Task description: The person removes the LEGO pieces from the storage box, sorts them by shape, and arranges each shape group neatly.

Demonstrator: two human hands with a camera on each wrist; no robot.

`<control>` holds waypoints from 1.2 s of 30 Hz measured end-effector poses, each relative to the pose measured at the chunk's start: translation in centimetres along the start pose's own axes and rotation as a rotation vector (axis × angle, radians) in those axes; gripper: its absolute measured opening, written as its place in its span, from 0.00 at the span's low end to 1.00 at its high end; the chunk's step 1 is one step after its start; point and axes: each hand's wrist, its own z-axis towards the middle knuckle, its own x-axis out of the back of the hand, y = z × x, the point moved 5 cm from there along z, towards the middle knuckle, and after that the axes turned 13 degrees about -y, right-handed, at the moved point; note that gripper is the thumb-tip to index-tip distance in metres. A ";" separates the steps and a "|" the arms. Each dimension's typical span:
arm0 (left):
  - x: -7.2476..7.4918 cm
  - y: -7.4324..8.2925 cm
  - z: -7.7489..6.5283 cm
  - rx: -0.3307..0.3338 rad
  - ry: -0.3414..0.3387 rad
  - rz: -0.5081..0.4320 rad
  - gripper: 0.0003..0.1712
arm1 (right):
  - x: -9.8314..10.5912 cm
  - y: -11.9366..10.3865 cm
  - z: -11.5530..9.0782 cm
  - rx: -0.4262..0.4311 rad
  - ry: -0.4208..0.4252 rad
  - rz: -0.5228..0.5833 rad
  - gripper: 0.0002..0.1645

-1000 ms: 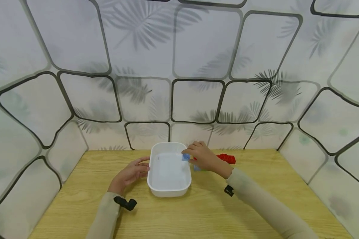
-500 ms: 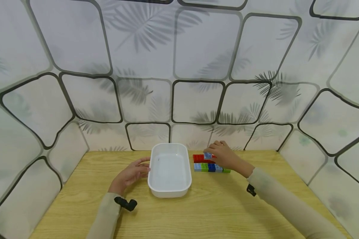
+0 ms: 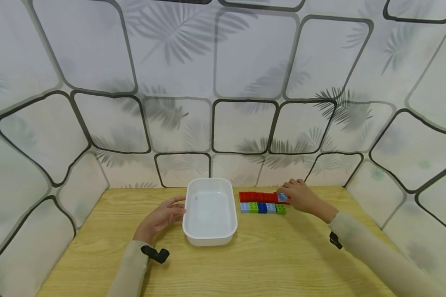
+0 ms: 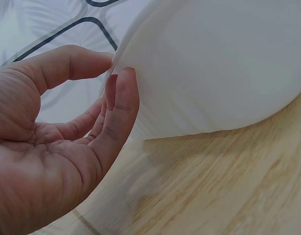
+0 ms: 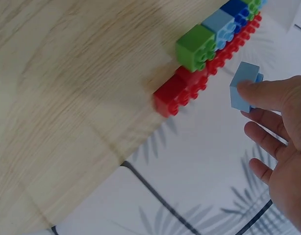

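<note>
My right hand (image 3: 299, 196) pinches a light blue toy building brick (image 5: 243, 85) between thumb and fingers, held up over the right end of a row of red bricks (image 3: 256, 197). In the right wrist view this brick is apart from the row. In front of the red row lies a second row of light blue, green (image 3: 280, 209) and dark blue bricks (image 3: 262, 208). At the left, my left hand (image 3: 163, 216) touches the side of a white plastic tub (image 3: 209, 242) with loosely bent fingers. No bricks show inside the tub.
A pale wooden table (image 3: 223, 272) bears everything. White patterned cloth (image 3: 241, 123) hangs behind and on both sides, close beyond the red row. Dark wrist straps (image 3: 156, 253) sit over both sleeves.
My right hand has moved right, from the tub's right rim along the bricks to the red row's right end, carrying the light blue brick. The left hand and tub stay put.
</note>
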 end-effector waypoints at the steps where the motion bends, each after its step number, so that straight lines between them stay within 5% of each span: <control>1: 0.0 0.0 0.0 0.004 0.004 -0.002 0.36 | -0.1 0.2 -0.3 -0.009 -0.008 0.009 0.21; 18: -0.1 0.0 0.0 -0.007 -0.007 -0.008 0.36 | -2.7 1.8 -3.3 -0.059 -0.044 0.104 0.21; 36: -0.1 0.0 -0.3 0.000 0.016 0.014 0.36 | -4.5 1.7 -3.7 -0.129 -0.098 0.174 0.18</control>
